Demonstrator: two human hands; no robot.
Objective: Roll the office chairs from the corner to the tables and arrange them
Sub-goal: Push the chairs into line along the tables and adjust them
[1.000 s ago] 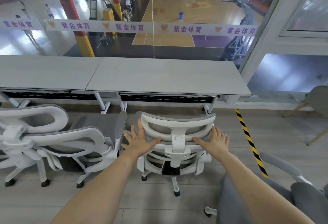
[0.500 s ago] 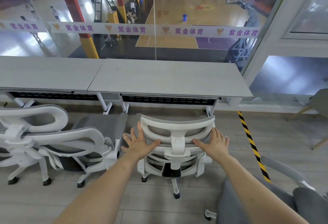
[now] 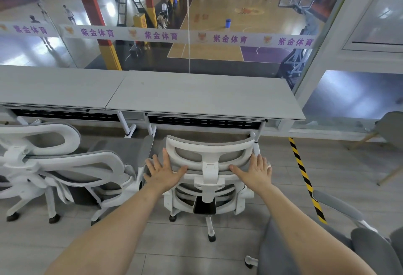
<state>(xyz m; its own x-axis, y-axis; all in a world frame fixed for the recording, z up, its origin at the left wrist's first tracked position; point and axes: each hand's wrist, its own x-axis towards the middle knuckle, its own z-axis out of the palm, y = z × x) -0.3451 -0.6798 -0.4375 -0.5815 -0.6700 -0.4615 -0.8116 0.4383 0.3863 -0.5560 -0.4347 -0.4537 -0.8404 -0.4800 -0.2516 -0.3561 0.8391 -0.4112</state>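
A white-framed office chair (image 3: pixel 210 150) with grey mesh stands in front of me, facing the right-hand grey table (image 3: pixel 202 95). My left hand (image 3: pixel 163 171) lies flat against the left side of its headrest, fingers spread. My right hand (image 3: pixel 256 171) presses the right side the same way, fingers straight. The chair's seat is hidden behind its back, close to the table's front edge. A second white office chair (image 3: pixel 65 165) stands to the left, at the left-hand table (image 3: pixel 54 87).
Part of a grey chair (image 3: pixel 327 242) fills the lower right corner beside my right arm. A yellow-and-black strip (image 3: pixel 305 178) runs along the floor on the right. A grey chair with wooden legs (image 3: pixel 388 135) stands far right. Glass rises behind the tables.
The chair has rolled slightly closer to the table under both palms, and my view has shifted forward a little. Both hands keep their places on the headrest.
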